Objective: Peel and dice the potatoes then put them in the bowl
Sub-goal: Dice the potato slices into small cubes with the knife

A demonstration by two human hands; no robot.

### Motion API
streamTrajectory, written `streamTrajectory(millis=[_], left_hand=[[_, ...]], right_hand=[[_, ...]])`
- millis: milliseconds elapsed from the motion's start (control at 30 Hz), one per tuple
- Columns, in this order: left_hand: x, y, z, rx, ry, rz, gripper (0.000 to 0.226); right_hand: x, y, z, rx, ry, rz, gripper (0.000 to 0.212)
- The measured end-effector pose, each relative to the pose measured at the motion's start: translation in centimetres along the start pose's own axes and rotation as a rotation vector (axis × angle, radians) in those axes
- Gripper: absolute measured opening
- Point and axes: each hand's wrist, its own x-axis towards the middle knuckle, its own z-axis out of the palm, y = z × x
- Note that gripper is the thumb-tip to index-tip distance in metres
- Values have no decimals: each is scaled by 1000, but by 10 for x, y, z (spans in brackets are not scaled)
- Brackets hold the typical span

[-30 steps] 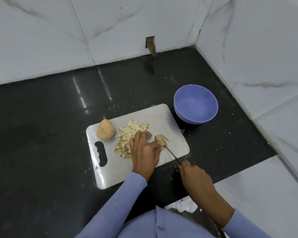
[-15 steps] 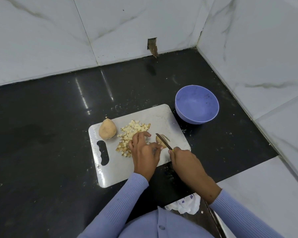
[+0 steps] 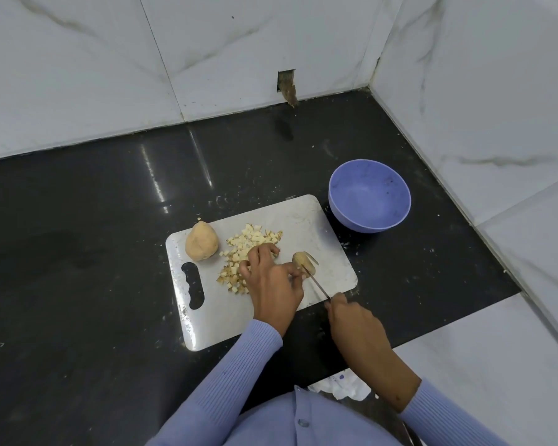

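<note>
One black bench [image 3: 78,252] fills most of the view, closed in by pale marble-look tiled walls [image 3: 78,59] at the far side and on the right. On it lies one grey cutting board [image 3: 316,226], its handle slot toward the near left. One purple bowl [image 3: 369,194] stands just beside the board's far right corner, with only a few specks inside. Two hands in pale blue sleeves [image 3: 239,365] work over the board. The left hand [image 3: 271,278] rests on the board with its fingers [image 3: 295,273] curled down, pinching the near end of one potato piece [image 3: 303,260] that lies toward the board's right side. The right hand [image 3: 355,320] is off the board's near right edge, fingers wrapped round the handle of one knife [image 3: 316,283], whose thin blade runs up to the potato piece and meets it. One whole potato [image 3: 202,241] sits at the board's far left corner. One heap of small diced cubes [image 3: 248,243] spreads between the whole potato and the left hand, too many to count. One crumpled white wrapper [image 3: 342,386] lies at the near edge by the person's body
</note>
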Motion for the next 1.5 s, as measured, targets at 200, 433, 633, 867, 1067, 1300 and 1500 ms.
streamTrajectory(millis=[200,433,633,867,1067,1300,1500], left_hand=[[0,-2,1,-33,-1,5,18],[-6,-7,0,-90,26,30,15],[-11,-8,-5,-56,55,95,12],[-6,-3,-3,-83,47,19,11],[-4,2,1,-102,16,-10,14],[-6,7,4,-126,-3,24,15],[-6,5,6,-121,-16,21,14]], right_hand=[[-20,14,-19,1,-50,32,34],[-6,10,-40,135,-10,-13,35],[13,-7,-30,132,57,-79,38],[18,-7,-16,72,33,-66,36],[15,-3,-6,31,-7,-60,33],[13,-1,-3,128,-17,-33,33],[9,-1,3,200,-6,-12,32]])
